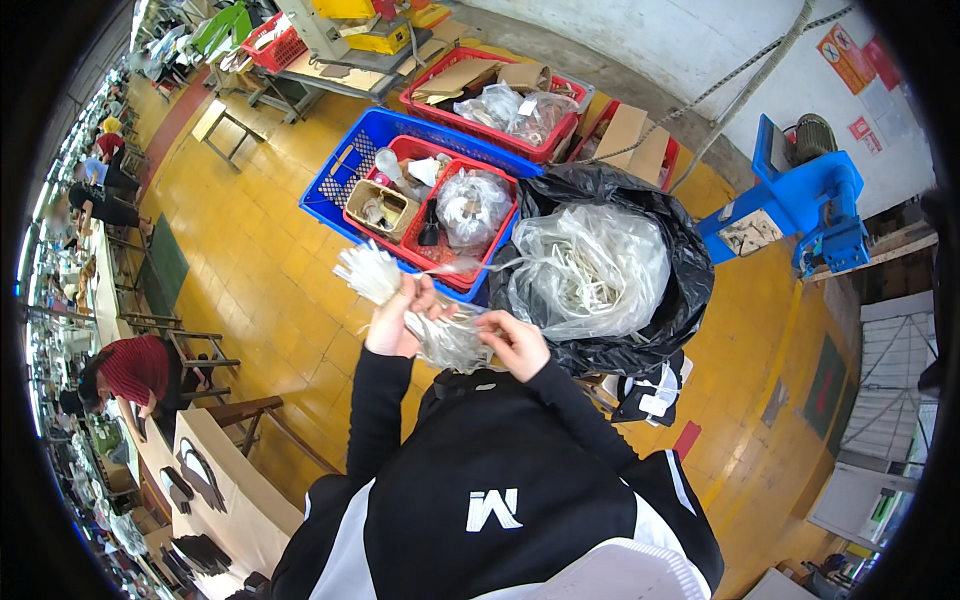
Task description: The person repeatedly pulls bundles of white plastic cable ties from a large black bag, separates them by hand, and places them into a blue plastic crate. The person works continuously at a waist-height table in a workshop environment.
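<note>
My left hand point(398, 318) is raised in front of my chest and closed around a bundle of white plastic strips point(368, 272), whose ends fan out above the fist. My right hand point(514, 342) pinches loose strips and crinkled clear plastic point(448, 340) that hang between the two hands. Just right of my hands stands a large black bag point(690, 290), open, lined with a clear bag full of more white strips point(590, 268).
A blue crate point(345, 170) with red baskets of bagged parts stands ahead on the yellow floor. Further back is a red crate point(490, 100) with cardboard. A blue machine point(800, 200) stands right. Seated people work at tables at the left point(140, 370).
</note>
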`<act>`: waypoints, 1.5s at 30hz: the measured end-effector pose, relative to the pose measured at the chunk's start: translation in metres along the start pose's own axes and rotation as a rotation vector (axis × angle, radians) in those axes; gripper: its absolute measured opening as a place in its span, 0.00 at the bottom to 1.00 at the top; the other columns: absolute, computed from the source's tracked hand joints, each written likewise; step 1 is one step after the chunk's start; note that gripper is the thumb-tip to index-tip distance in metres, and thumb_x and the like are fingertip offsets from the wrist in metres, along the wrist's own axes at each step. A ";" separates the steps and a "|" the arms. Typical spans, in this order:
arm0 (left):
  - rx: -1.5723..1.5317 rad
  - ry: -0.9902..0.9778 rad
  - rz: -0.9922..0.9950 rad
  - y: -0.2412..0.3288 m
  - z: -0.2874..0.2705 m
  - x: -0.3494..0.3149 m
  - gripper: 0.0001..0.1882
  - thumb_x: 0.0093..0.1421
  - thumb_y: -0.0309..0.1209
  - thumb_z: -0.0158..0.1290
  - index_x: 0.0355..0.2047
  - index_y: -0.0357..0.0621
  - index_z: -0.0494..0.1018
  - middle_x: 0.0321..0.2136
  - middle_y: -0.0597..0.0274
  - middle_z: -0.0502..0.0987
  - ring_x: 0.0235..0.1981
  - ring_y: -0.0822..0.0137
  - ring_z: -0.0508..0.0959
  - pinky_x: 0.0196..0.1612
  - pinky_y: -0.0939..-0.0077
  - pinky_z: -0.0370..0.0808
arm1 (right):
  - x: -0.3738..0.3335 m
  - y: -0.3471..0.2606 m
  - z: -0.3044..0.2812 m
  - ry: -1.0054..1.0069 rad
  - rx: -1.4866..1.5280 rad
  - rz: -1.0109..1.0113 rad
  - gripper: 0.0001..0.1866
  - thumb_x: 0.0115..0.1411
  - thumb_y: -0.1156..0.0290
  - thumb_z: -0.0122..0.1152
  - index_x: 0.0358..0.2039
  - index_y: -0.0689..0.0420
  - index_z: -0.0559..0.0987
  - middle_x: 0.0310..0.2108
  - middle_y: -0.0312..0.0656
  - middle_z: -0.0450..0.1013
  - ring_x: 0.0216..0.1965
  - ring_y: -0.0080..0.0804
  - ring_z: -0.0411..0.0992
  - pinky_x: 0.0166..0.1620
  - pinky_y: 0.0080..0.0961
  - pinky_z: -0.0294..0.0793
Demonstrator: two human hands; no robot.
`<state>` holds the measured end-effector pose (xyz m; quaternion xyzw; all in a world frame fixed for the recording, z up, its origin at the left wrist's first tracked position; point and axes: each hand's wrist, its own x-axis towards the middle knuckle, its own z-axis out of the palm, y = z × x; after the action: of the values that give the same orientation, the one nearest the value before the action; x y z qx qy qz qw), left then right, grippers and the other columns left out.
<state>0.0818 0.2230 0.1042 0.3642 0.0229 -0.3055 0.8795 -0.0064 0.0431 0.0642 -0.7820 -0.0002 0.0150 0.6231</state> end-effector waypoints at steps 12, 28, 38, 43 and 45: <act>-0.132 0.120 0.486 0.078 -0.041 -0.017 0.08 0.62 0.40 0.43 0.31 0.52 0.63 0.16 0.75 0.53 0.17 0.79 0.54 0.29 0.81 0.60 | -0.077 0.106 -0.084 0.196 -0.605 0.660 0.10 0.49 0.62 0.57 0.30 0.50 0.80 0.29 0.47 0.75 0.33 0.45 0.74 0.38 0.36 0.72; 0.004 0.105 0.513 0.099 -0.060 -0.059 0.10 0.64 0.39 0.40 0.28 0.50 0.62 0.14 0.75 0.50 0.13 0.80 0.50 0.20 0.84 0.53 | 0.000 0.153 -0.109 0.140 -0.816 0.203 0.20 0.49 0.60 0.57 0.45 0.45 0.73 0.49 0.49 0.66 0.51 0.47 0.63 0.52 0.38 0.63; 0.021 0.068 -0.001 -0.005 -0.034 -0.045 0.15 0.61 0.45 0.43 0.37 0.47 0.65 0.12 0.75 0.51 0.11 0.80 0.50 0.17 0.84 0.50 | 0.081 0.147 -0.046 0.314 -0.766 -0.168 0.09 0.49 0.76 0.51 0.30 0.54 0.79 0.30 0.45 0.74 0.32 0.42 0.72 0.41 0.33 0.69; -0.128 0.135 -0.351 -0.077 -0.039 -0.028 0.13 0.61 0.39 0.46 0.36 0.40 0.67 0.14 0.74 0.56 0.12 0.80 0.53 0.19 0.84 0.53 | 0.038 0.034 -0.008 0.122 -0.219 -0.473 0.14 0.41 0.84 0.54 0.31 0.58 0.78 0.30 0.43 0.74 0.34 0.40 0.73 0.39 0.29 0.72; -0.109 0.202 -0.317 -0.085 -0.045 -0.020 0.15 0.61 0.39 0.45 0.38 0.39 0.69 0.18 0.71 0.62 0.13 0.80 0.56 0.19 0.84 0.56 | 0.028 0.019 0.005 0.088 -0.168 -0.530 0.16 0.42 0.84 0.54 0.33 0.56 0.77 0.31 0.41 0.74 0.36 0.39 0.72 0.40 0.29 0.71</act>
<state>0.0270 0.2160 0.0233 0.3367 0.1846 -0.4003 0.8321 0.0214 0.0445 0.0435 -0.8035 -0.1790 -0.1825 0.5376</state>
